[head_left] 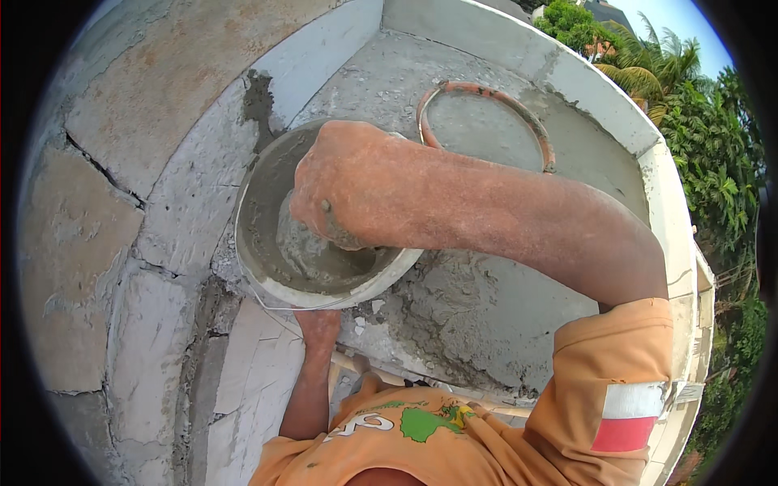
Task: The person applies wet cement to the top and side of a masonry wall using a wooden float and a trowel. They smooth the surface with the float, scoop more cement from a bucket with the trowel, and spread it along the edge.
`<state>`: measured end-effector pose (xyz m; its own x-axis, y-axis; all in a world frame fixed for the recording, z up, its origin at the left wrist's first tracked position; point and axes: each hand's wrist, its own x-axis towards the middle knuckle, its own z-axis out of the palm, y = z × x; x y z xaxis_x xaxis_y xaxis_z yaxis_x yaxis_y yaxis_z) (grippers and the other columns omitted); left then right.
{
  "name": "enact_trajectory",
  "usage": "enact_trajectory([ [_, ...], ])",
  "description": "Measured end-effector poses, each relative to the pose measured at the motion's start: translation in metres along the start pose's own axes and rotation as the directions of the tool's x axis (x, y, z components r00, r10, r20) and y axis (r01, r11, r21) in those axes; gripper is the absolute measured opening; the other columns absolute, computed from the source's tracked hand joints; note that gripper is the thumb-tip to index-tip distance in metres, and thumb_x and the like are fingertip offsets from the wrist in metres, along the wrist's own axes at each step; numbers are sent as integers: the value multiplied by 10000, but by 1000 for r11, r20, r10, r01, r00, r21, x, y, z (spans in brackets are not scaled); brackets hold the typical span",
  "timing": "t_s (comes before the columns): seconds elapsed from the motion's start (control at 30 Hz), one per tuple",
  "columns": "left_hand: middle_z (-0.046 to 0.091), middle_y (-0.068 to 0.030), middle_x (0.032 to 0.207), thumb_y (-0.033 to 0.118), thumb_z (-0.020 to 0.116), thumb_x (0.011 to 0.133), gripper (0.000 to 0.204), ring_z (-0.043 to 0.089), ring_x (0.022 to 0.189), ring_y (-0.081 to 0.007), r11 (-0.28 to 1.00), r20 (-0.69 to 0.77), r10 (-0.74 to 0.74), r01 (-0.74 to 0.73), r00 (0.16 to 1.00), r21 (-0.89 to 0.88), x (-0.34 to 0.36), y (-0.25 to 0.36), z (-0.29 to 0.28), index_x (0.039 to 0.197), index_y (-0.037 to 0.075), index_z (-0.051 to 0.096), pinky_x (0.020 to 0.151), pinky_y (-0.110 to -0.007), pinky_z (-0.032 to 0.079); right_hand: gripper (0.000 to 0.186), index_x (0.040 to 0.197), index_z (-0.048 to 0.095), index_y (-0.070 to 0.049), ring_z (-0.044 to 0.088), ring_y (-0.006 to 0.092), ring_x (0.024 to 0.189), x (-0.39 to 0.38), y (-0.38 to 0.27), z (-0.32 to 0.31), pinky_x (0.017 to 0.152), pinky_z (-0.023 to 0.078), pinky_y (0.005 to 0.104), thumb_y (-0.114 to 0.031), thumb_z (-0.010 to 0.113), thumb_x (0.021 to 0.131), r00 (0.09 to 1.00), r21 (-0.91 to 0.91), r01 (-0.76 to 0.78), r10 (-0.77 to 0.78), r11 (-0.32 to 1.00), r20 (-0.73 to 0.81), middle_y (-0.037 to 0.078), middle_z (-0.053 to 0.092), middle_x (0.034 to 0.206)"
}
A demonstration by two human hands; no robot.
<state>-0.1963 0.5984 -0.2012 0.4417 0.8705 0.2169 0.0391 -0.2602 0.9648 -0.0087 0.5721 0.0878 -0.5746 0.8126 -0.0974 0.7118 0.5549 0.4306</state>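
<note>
Head view: around the round, pale-rimmed, grey-smeared bucket lies rough grey masonry.
Hose: a curved orange-red tube arcs beyond the bucket, to its right, on the smooth grey floor.
Parapet: a low whitish wall bounds that floor on the bucket's far and right sides.
Cracked slabs: worn beige stone pieces lie left of the bucket.
In the way: the dusty right forearm crosses the bucket's right rim, covering part of it and the floor behind.
Right hand: the mortar-spotted right hand is bent down over the bucket's mouth, fingers curled under; whether it grasps anything cannot be told.
Left hand: the left hand is at the bucket's near outer side, fingers hidden, grip unclear.
Bucket contents: wet grey mortar sits inside, below the right hand.
</note>
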Motion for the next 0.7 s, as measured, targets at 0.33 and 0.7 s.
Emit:
enact_trajectory([
  [0.33,603,-150,1172,185,783,783,621,598,1049,-245,971,-65,19,-34,998,-237,-1,4,7,1267,-33,462,924,-396,476,74,797,750,-97,708,200,811,22,-2,-14,674,533,342,-155,732,756,830,-165,-309,350,937,435,47,715,796],
  [0.7,530,-137,1259,139,784,789,702,546,1137,-217,842,-24,-136,103,990,-530,2,4,18,1334,-12,369,991,-375,451,41,713,703,-92,690,175,730,16,-14,-46,694,545,329,-81,740,726,941,119,-179,134,977,310,47,683,703],
])
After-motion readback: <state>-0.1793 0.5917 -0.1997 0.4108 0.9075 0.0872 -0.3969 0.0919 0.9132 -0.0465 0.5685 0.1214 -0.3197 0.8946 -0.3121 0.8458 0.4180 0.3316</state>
